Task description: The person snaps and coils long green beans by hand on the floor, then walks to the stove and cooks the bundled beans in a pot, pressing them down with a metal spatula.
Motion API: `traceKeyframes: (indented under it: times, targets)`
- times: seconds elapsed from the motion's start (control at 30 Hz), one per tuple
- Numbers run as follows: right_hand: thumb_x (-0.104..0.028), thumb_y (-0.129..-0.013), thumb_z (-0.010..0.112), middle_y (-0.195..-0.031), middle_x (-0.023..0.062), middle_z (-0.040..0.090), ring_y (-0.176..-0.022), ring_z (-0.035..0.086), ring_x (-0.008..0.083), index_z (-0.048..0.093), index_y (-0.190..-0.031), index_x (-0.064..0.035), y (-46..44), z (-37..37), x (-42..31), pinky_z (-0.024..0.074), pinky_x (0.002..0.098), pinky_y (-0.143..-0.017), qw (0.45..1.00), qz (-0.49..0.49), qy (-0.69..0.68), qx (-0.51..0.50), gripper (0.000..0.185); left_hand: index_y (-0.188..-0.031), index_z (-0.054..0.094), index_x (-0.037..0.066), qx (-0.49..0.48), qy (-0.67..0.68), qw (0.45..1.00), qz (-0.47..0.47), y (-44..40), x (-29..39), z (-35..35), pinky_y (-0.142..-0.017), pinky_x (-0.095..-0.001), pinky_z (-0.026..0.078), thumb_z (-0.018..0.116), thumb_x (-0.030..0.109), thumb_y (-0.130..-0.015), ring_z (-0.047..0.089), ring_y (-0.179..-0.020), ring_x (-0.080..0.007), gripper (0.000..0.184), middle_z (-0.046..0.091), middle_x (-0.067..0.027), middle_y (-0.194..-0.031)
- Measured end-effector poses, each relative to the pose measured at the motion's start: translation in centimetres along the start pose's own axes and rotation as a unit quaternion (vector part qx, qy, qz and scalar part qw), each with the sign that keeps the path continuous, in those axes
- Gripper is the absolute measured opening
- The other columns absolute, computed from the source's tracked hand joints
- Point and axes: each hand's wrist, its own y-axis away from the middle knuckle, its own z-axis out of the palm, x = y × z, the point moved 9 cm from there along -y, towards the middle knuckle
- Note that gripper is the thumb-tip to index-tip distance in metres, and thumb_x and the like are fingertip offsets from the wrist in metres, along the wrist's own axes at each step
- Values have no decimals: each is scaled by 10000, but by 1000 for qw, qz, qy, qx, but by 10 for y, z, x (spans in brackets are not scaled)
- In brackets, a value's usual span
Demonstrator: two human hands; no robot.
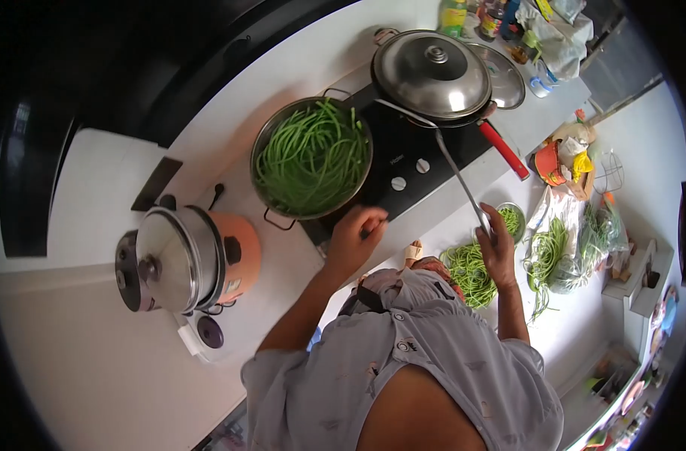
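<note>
My right hand (497, 244) is closed around the handle of a long metal spatula (457, 171). Its head, seen edge-on, reaches over the stove in front of the lidded wok. My left hand (358, 237) is curled into a loose fist by the stove's front edge, with nothing visible in it. Just beyond it, a two-handled steel pot (261, 143) stands on the left side of the black gas stove (384, 139). Long green beans (313, 150) fill this pot, apparently in liquid. On the right sits the wok, covered by a steel lid (410, 71), its red handle (504, 150) pointing toward me.
An orange rice cooker (238, 252) with a steel steamer on top stands at the left. Another lid (504, 75) and several bottles (453, 16) are at the back right. Lower right are piles of long beans (471, 274), a bowl (513, 219) of cut beans and plastic bags (576, 270).
</note>
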Motion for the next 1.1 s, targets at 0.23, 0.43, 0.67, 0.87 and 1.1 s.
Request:
traceKeyframes:
  times: [0.23, 0.43, 0.67, 0.87, 1.1]
  targets:
    - [-57, -826, 653, -821, 103, 623, -719, 622, 336, 611, -1233, -175, -9, 54, -135, 493, 425, -648, 935, -191, 268, -129, 426, -963, 685, 61, 121, -20, 960, -250, 199, -130, -79, -600, -258, 447, 677, 159, -872, 584, -677, -94, 134, 657, -42, -756]
    - [-108, -841, 620, -812, 96, 652, -706, 656, 293, 621, -1217, -171, 15, 106, -205, 511, 397, -612, 828, -218, 480, -193, 380, -966, 688, 61, 180, 47, 946, -264, 271, -172, -97, -579, -248, 449, 668, 161, -883, 583, -649, -88, 131, 659, -31, -729]
    - [-100, -844, 597, -904, 132, 683, -836, 669, 317, 615, -1199, -142, 13, 152, -188, 529, 429, -695, 842, -177, 474, -185, 358, -999, 669, 34, 133, 116, 941, -288, 286, -195, -78, -664, -227, 477, 662, 142, -899, 577, -716, -66, 147, 654, -13, -799]
    - [-94, -875, 611, -1028, 180, 673, -931, 636, 373, 593, -1249, -103, 0, 109, -185, 494, 440, -806, 913, -153, 327, -190, 375, -972, 685, 55, 136, 128, 948, -259, 287, -208, -77, -639, -259, 487, 676, 165, -883, 631, -702, -114, 142, 683, -52, -789]
    - [-101, -881, 609, -989, 197, 675, -897, 645, 386, 552, -1277, -131, -68, 149, -191, 506, 453, -764, 891, -200, 395, -97, 401, -968, 681, 45, 148, 159, 933, -288, 274, -212, -70, -631, -244, 470, 655, 147, -891, 588, -675, -83, 130, 657, -29, -746]
